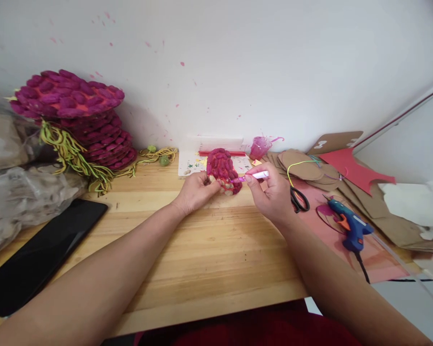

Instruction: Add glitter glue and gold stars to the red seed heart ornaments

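Both arms reach across the wooden table [202,250]. The left hand [195,191] grips a magenta petal-covered disc [222,169]. The right hand [272,192] pinches a white brush [257,176] against the disc's lower edge.

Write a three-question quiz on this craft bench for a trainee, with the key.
1. Multiple choice: what does the left hand hold? A) a spoon B) the magenta scaled piece C) a hammer
2. True or false: the blue glue gun lies to the left of the magenta scaled piece.
3. Short answer: which hand holds the thin white tool?

Key: 1 B. 2 False, it lies to the right. 3 The right hand.
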Demonstrator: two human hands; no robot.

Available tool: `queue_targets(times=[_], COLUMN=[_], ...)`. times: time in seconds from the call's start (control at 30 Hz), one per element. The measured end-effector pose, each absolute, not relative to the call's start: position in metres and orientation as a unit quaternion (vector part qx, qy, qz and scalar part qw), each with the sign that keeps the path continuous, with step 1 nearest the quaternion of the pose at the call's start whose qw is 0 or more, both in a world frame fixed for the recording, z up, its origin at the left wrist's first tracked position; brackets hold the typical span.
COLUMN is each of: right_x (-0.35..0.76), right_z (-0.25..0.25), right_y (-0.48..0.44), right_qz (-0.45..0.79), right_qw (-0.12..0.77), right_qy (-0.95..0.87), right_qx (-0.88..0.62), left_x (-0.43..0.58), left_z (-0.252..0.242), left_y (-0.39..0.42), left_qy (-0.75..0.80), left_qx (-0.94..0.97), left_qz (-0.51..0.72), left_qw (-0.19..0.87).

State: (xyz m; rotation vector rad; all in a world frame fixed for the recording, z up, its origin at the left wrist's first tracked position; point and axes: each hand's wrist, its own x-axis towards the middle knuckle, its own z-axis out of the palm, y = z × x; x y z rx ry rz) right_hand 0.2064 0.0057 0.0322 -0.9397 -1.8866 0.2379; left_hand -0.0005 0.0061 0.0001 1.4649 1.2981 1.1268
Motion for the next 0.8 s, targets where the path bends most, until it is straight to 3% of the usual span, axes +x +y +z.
queue_targets(times=[0.17, 0.47, 0.8], right_x=[0.206, 0.211, 0.207], right_z=[0.03, 0.023, 0.028], right_y=[0.007, 0.013, 0.006], right_qz=[0.098, 0.134, 0.124], right_qw=[0.482, 0.548, 0.531], right_qy=[-0.78, -0.715, -0.753], right_qx=[-0.388, -0.412, -0.368], left_x=[-0.003, -0.001, -0.001], left_z=[-0.001, 0.001, 0.002], left_y=[0.009, 0.009, 0.007], left_qy=[0.525, 0.482, 0.477], left_qx=[0.578, 0.521, 0.503], left_qz=[0.452, 0.495, 0.503], left_qw=[0.431, 0.502, 0.516])
